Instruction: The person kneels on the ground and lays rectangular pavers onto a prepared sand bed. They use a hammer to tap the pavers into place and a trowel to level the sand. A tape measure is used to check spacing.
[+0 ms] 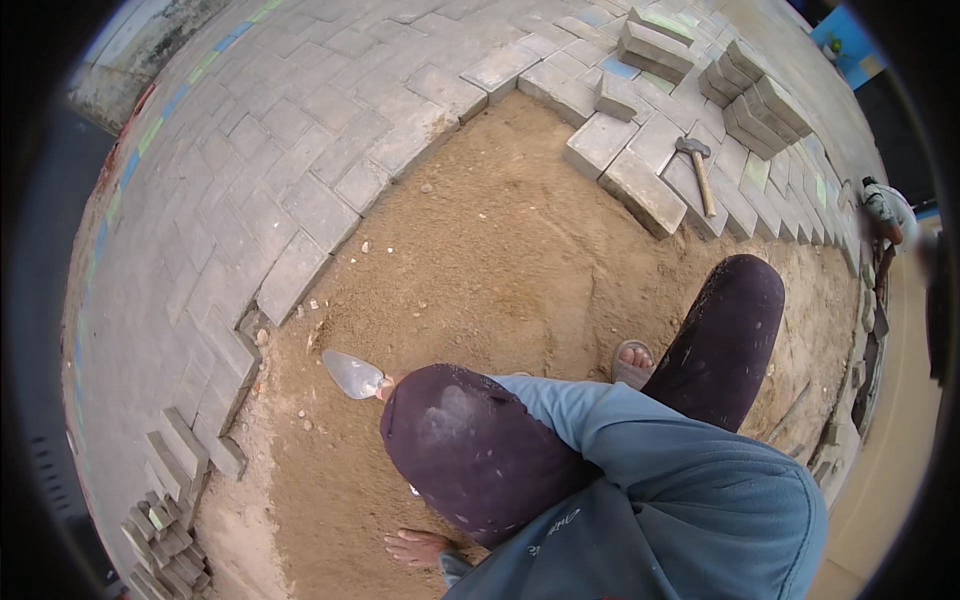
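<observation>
A trowel [351, 374] with a pale metal blade lies low over the sand bed [480, 270], just beyond my left knee. My right arm reaches across behind that knee, and only a sliver of my right hand [389, 386] shows at the trowel's handle end, closed on it. The knee hides the rest of the hand and the grip. Nearer to me, my left hand [415, 547] rests on the sand with its fingers stretched out and nothing in them.
Laid grey paving blocks [290, 200] border the sand at left and far side. A hammer [698, 175] lies on blocks at right, near stacked blocks [765, 115]. More loose blocks [165, 545] are piled at lower left. Another person [890, 215] is at the far right.
</observation>
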A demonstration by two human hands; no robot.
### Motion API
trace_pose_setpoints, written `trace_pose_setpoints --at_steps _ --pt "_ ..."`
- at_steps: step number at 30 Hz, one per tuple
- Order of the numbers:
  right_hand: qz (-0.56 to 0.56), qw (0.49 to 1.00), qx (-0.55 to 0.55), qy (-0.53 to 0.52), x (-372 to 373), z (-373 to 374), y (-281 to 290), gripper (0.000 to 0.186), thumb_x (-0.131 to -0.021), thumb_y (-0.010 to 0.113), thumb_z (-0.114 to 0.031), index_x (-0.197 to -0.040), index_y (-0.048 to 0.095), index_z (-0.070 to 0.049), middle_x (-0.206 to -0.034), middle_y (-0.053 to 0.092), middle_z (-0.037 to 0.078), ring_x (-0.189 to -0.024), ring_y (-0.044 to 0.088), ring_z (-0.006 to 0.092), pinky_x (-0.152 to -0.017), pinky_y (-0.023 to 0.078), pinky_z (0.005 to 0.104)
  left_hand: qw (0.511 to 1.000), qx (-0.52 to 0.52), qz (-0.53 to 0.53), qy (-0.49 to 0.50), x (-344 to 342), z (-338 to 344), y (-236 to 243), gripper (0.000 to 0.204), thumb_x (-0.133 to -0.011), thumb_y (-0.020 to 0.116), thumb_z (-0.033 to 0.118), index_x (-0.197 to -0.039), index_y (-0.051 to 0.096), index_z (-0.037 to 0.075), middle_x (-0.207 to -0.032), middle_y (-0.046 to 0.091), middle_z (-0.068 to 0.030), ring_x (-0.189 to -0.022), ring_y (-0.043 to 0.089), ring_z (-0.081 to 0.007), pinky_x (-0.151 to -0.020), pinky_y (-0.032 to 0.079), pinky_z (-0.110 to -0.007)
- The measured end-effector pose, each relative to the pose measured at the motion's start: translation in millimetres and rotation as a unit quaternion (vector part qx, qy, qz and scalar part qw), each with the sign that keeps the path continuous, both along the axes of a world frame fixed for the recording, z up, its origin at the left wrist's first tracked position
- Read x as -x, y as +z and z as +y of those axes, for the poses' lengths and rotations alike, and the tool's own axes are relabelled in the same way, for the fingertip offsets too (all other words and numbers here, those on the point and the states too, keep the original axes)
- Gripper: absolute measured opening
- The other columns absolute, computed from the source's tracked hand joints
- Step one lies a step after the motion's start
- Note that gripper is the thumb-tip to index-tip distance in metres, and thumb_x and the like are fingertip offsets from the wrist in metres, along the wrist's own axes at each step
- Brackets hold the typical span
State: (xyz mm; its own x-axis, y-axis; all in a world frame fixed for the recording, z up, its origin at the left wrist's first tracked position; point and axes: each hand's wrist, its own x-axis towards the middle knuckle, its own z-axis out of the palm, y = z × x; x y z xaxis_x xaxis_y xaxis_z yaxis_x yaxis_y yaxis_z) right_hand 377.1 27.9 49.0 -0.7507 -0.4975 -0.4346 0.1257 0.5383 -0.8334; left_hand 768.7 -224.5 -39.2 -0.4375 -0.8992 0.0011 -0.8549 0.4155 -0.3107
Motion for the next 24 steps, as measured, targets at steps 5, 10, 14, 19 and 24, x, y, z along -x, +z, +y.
trace_pose_setpoints --at_steps 5,10,14,19,24 --pt "0.117 0.975 -0.086 0.17 6 0 0 0.046 -0.1 0.059 -0.043 -0.128 0.061 -0.006 -0.112 0.071 0.018 -0.099 0.067 0.0375 -0.087 0.051 0.0494 0.995 -0.053 0.017 0.087 26 19 31 0.062 -0.111 0.016 0.053 -0.161 0.032 0.02 -0.166 0.033 -0.009 -0.152 0.031 -0.0306 -0.122 0.029 -0.053" --pt "0.177 0.958 -0.174 0.143 70 22 9 0.048 -0.098 0.062 -0.047 -0.131 0.061 -0.011 -0.122 0.07 0.018 -0.115 0.065 0.0413 -0.099 0.048 0.0504 0.995 -0.056 0.051 0.059 21 17 27 0.062 -0.111 0.016 0.051 -0.159 0.036 0.018 -0.165 0.035 -0.0091 -0.151 0.033 -0.0314 -0.121 0.029 -0.054" --pt "0.163 0.947 -0.222 0.163 121 89 35 0.052 -0.095 0.065 -0.047 -0.132 0.061 -0.01 -0.117 0.072 0.017 -0.11 0.067 0.0395 -0.096 0.05 0.0492 0.996 -0.023 0.084 0.006 14 17 13 0.059 -0.111 0.018 0.046 -0.159 0.038 0.016 -0.164 0.037 -0.0095 -0.15 0.034 -0.0336 -0.119 0.03 -0.054" --pt "0.048 0.827 -0.51 0.231 136 162 179 0.063 -0.084 0.073 -0.053 -0.126 0.068 -0.007 -0.107 0.075 0.016 -0.102 0.072 0.0339 -0.087 0.054 0.0476 0.993 0.009 0.12 -0.011 22 13 34 0.058 -0.111 0.018 0.043 -0.158 0.04 0.015 -0.162 0.039 -0.0121 -0.149 0.035 -0.0361 -0.119 0.029 -0.054" --pt "0.046 0.814 -0.579 -0.016 98 280 332 0.033 -0.088 0.071 -0.033 -0.098 0.069 -0.001 -0.075 0.068 0.008 -0.068 0.069 0.0222 -0.062 0.055 0.0396 0.988 -0.03 0.143 -0.039 31 15 28 0.059 -0.111 0.018 0.043 -0.156 0.041 0.013 -0.16 0.042 -0.0142 -0.148 0.037 -0.0377 -0.118 0.03 -0.055"
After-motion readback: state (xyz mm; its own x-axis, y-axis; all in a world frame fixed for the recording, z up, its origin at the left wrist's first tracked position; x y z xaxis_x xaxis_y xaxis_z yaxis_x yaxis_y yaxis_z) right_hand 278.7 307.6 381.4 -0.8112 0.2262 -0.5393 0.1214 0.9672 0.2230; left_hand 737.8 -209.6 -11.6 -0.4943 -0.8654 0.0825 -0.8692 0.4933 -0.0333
